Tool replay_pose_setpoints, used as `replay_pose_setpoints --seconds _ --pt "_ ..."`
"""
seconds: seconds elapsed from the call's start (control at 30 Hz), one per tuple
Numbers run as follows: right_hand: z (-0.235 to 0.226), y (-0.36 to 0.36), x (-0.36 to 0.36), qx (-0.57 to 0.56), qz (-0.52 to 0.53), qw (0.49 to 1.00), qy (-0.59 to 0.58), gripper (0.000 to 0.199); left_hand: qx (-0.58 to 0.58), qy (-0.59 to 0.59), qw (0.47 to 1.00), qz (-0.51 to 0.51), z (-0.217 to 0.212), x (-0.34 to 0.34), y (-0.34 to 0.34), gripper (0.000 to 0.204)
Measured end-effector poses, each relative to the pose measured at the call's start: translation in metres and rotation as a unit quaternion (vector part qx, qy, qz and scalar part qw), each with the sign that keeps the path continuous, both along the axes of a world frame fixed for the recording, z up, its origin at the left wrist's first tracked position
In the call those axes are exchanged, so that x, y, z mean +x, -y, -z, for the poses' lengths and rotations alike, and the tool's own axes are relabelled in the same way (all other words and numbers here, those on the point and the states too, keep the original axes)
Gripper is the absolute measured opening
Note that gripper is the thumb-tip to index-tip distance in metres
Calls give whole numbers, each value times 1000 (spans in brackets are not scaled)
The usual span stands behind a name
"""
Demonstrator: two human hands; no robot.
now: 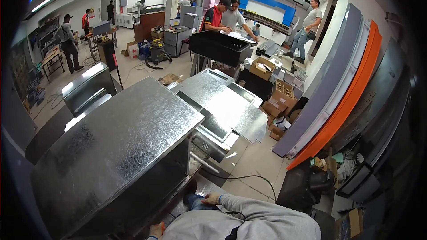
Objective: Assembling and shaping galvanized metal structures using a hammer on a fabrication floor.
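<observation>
Pale floor (129, 78) is glimpsed at upper left, past the big metal cabinet (120, 129), which is spread across the left and centre, before the person. Little room is left along its near long edge, where the body is placed. Low beside that side the left hand (156, 230) is held; whether anything is gripped cannot be told. The right hand (212, 198), fingers partly curled, is rested on the jeans (195, 203), well apart from the left. Off the right end, flat metal sheets (227, 102) are set close by. Farther right, a walkway is crossed by a black cable (253, 177) and flanked by an orange panel (342, 102). The cabinet's long axis is slanted from near left to far right, its short end pointed at the sheets.
</observation>
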State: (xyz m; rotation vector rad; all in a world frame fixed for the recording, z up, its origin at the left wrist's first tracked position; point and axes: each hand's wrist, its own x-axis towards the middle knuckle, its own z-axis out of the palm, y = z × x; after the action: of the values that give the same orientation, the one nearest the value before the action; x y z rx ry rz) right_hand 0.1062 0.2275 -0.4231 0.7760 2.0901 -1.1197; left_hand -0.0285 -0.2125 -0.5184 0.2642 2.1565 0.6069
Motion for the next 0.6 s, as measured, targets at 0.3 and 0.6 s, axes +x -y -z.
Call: replay_pose_setpoints --seconds 0.3,0.6 --pt "-1 5 22 9 13 1000 -2 67 136 -167 958 191 25 22 9 40" --pt "-11 16 19 -51 23 997 52 68 46 -53 995 75 3 26 15 53"
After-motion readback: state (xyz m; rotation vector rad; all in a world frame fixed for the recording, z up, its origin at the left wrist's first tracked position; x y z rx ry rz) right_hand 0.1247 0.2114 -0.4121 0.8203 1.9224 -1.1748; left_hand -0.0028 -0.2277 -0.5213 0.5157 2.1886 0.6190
